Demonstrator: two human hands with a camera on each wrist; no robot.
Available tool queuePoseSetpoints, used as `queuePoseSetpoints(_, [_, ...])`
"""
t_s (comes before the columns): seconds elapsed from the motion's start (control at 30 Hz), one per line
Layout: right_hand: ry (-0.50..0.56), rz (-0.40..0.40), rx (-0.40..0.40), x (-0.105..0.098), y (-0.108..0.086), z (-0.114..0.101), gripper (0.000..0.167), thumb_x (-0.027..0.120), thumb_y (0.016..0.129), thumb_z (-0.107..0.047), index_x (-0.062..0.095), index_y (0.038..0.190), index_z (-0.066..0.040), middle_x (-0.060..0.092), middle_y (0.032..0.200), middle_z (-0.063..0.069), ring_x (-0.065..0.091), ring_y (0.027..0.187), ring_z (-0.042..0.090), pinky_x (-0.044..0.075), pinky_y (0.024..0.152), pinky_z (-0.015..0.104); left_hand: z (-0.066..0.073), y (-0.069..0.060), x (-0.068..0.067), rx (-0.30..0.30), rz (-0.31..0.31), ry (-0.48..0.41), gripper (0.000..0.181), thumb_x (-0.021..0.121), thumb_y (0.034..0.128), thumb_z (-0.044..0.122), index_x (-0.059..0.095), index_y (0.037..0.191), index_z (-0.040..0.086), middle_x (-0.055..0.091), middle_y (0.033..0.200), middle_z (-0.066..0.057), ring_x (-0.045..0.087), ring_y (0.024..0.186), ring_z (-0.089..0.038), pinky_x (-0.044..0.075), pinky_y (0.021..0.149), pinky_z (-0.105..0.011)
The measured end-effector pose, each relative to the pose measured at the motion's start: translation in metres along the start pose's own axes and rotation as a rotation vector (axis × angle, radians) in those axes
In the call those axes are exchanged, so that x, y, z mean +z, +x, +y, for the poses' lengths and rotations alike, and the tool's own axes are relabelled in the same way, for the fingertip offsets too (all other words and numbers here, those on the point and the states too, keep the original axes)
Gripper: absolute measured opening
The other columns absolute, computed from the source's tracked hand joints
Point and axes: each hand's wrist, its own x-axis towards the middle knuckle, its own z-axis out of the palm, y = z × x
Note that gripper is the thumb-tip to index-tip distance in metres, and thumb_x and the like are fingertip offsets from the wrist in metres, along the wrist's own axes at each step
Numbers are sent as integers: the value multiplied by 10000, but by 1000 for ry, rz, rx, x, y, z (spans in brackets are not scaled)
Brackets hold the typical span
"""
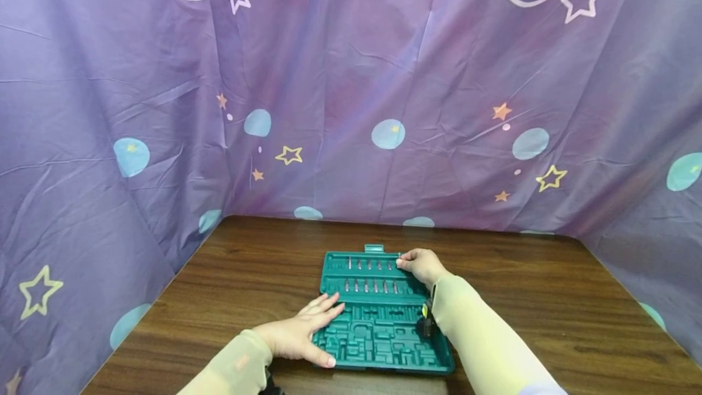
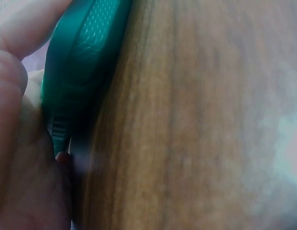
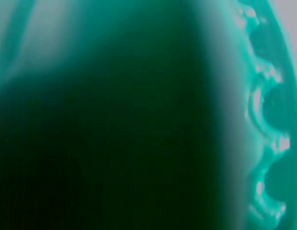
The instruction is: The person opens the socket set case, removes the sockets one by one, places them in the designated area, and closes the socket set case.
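Case [image 1: 378, 337] open on the counter [image 1: 263, 273], two rows of bits [image 1: 366, 286] showing;
left hand [image 1: 296, 329] spread over its left edge, right hand [image 1: 423, 266] pinching a tiny bit [image 1: 399, 255] at the back row's right end; a loose pinch could drop it, a bump unseat others.

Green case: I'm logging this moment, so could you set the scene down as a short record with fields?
case: green, lying open on the table
small bits: far half, six in the nearer row, five beyond
left hand: fingers spread over the case's left edge
right hand: pinching what looks like another bit, farther row's right end
backdrop: purple cloth with stars
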Motion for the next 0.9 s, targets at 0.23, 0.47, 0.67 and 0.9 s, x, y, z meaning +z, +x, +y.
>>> queuePoseSetpoints(0.23, [55,-26,-22,-5,1,0,179,680,896,-129,655,951,39,633,903,82,533,797,172,437,676,275,1,0,0,-4,7,1,982,738,806,453,175,1552,152,26,1622,-28,-54,1468,-289,59,1121,-598])
queuePoseSetpoints(0.47, [186,-108,-127,-18,2,-2,135,584,951,-87,612,933,44,677,1001,152,571,968,224,408,832,307,2,0,1,0,23,11,983,745,797,451,193,1548,141,44,1621,-34,-38,1469,-288,57,1129,-579])
queuePoseSetpoints(0.67, [279,-134,-131,-33,-4,-4,157,570,957,-69,596,1006,78,692,915,74,607,964,262,415,871,382,2,1,1,10,21,15,982,741,798,455,193,1548,135,43,1621,-42,-39,1467,-300,55,1125,-587])
queuePoseSetpoints(0.9, [212,-138,-146,-59,-11,2,288,620,913,-51,558,1117,141,637,922,57,577,867,196,473,777,326,0,-2,0,-4,-9,-33,982,720,806,491,172,1554,168,4,1623,-17,-71,1466,-288,63,1105,-626])
